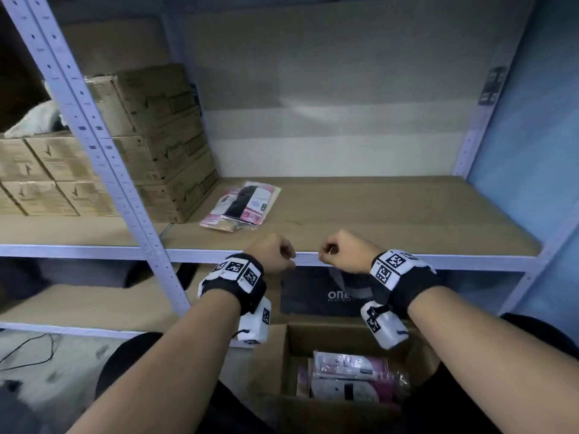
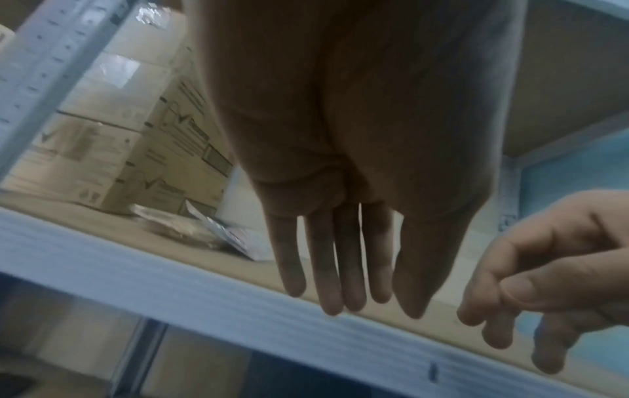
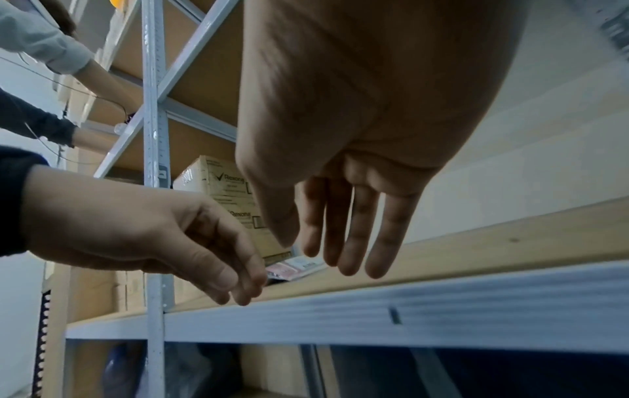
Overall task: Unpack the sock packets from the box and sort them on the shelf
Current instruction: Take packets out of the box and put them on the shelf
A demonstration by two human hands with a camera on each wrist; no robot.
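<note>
Fingers [image 2: 327, 269] of both hands hang loosely apart, empty — left hand [image 1: 273, 252], right hand [image 1: 343, 251] — above the shelf [image 1: 360, 211] edge.

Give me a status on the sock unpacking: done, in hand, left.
Done: a small pile of sock packets lies on the shelf beside the stacked cartons. In hand: nothing; the left hand and right hand hang empty at the shelf's front edge, fingers relaxed. Left: several pink packets remain in the open box below.
</note>
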